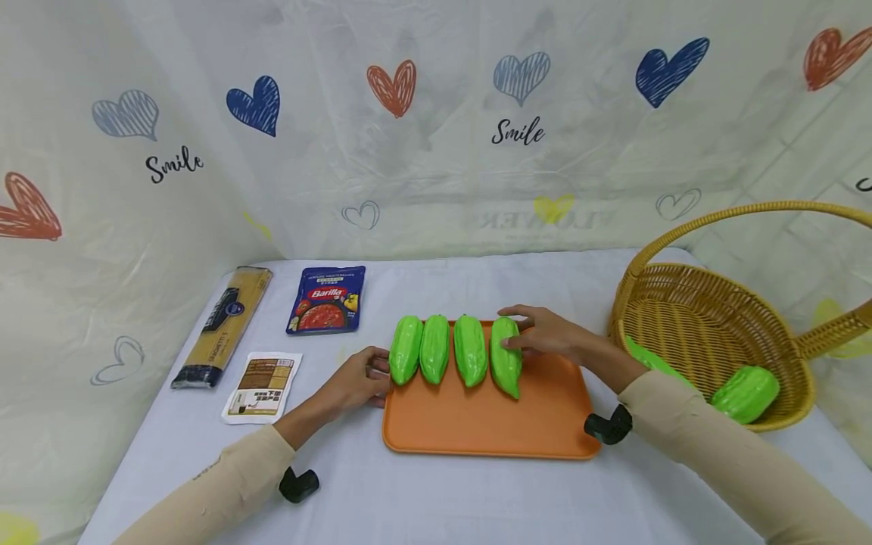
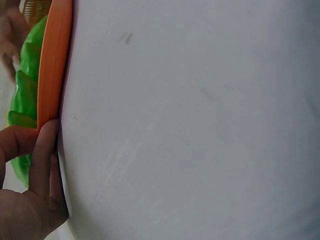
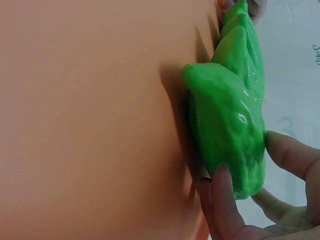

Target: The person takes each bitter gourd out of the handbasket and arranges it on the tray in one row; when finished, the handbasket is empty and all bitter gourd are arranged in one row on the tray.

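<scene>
Several bright green, ridged bitter melons (image 1: 470, 350) lie side by side along the far part of an orange tray (image 1: 477, 424). My right hand (image 1: 545, 333) holds the rightmost bitter melon (image 1: 505, 363) near its far end. The right wrist view shows fingers on both sides of that bitter melon (image 3: 225, 115), whose tip rests over the tray. At the tray's left edge, my left hand (image 1: 357, 376) grips the rim beside the leftmost bitter melon (image 1: 406, 350). In the left wrist view, fingertips (image 2: 47, 127) press against the orange tray wall (image 2: 54, 65).
On the right stands a wicker basket (image 1: 688, 310) with a tall handle; more green bitter melons (image 1: 745, 393) lie inside it. To the left are a spaghetti pack (image 1: 228, 322), a blue Barilla pouch (image 1: 327, 300) and a white-and-brown packet (image 1: 262, 387). A printed curtain (image 1: 436, 166) hangs behind the table.
</scene>
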Tool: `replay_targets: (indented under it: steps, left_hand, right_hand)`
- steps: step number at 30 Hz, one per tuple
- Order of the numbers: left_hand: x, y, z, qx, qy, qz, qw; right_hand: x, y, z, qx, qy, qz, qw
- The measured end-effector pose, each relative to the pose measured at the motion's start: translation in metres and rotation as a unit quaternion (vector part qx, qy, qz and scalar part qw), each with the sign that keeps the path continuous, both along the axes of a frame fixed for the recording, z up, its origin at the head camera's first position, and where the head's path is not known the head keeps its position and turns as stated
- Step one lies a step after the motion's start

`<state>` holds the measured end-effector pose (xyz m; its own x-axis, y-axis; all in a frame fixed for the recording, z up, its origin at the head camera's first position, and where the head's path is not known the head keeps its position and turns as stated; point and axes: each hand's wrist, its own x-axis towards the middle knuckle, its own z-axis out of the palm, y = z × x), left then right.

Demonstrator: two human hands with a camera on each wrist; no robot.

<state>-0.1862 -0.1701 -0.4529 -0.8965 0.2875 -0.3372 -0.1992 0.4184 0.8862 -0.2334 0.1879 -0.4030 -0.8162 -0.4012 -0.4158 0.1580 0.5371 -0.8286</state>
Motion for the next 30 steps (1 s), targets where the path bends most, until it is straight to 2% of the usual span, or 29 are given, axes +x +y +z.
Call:
replay_targets:
  steps: [5,14,21,30]
  left_hand:
    - [0.0001,-0.0004,0.0002,0.004,0.0,0.0,1.0]
    - [0.0004,-0.001,0.0005,0.002,0.002,-0.004,1.0]
    - [0.0006,-0.0012,0.0007,0.002,0.002,-0.005,1.0]
    - [0.0005,-0.001,-0.0014,0.006,0.003,-0.006,1.0]
  right_hand:
    - [-0.002,-0.0062,-0.0031,-0.002,0.008,-0.01,0.9999]
    - [-0.0038,-0.01,-0.0054,0.006,0.031,-0.002,0.9995]
    - [-0.0042,-0.0113,-0.0043,0.005,0.027,0.006,0.9996]
    - [-0.001,-0.0097,-0.0017,-0.011,0.024,-0.004,0.9996]
